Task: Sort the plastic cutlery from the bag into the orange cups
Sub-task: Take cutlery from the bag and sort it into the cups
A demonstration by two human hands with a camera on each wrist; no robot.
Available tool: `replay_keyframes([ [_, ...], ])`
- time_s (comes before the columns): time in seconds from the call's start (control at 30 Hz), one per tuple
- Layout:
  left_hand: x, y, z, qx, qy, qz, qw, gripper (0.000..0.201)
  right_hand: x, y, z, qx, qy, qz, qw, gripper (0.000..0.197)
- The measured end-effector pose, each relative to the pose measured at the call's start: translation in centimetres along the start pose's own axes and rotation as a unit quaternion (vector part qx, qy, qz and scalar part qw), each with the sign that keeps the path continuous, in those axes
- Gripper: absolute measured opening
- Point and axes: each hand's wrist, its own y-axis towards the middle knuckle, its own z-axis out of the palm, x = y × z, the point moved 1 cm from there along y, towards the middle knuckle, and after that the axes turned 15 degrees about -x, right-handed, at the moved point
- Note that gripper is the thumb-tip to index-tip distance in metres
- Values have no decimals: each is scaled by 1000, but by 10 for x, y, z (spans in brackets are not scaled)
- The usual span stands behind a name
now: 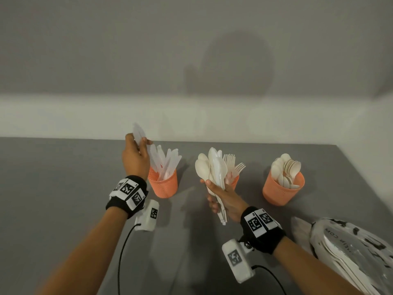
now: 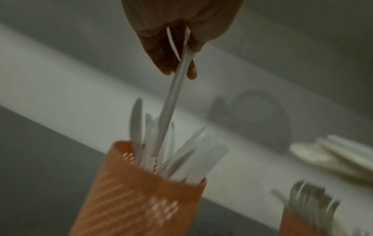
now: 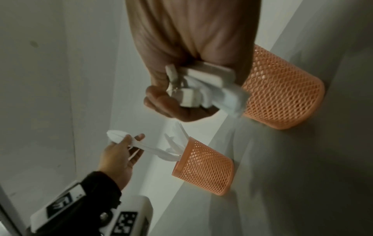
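Three orange mesh cups stand on the grey table: the left cup point(image 1: 163, 186) holds white knives, the middle cup point(image 1: 234, 181) forks, the right cup point(image 1: 284, 189) spoons. My left hand point(image 1: 136, 152) pinches white plastic knives point(image 2: 177, 89) by the blade end above the left cup point(image 2: 139, 191), handles pointing down into it. My right hand point(image 1: 222, 199) grips a bundle of mixed white cutlery point(image 1: 213, 171) upright in front of the middle cup, which it partly hides. The handle ends of the bundle point(image 3: 203, 86) show in the right wrist view.
A crumpled plastic bag point(image 1: 350, 250) with more white cutlery lies at the table's right front edge. A pale wall rises right behind the table. Open grey tabletop point(image 1: 53, 188) stretches to the left and in front of the cups.
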Motion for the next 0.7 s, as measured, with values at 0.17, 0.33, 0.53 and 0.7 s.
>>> replay_keyframes([
  [0.17, 34, -22, 3, 102, 84, 7, 991, 35, 2, -1, 2, 15, -6, 11, 1000, 19],
  [0.33, 45, -22, 5, 149, 137, 61, 977, 68, 3, -2, 4, 27, -8, 27, 999, 24],
  [0.53, 45, -26, 4, 187, 194, 148, 951, 47, -1, -4, 10, 39, -26, 15, 999, 36],
  [0.7, 22, -31, 3, 109, 195, 212, 951, 48, -1, -7, 12, 57, -5, 7, 998, 16],
])
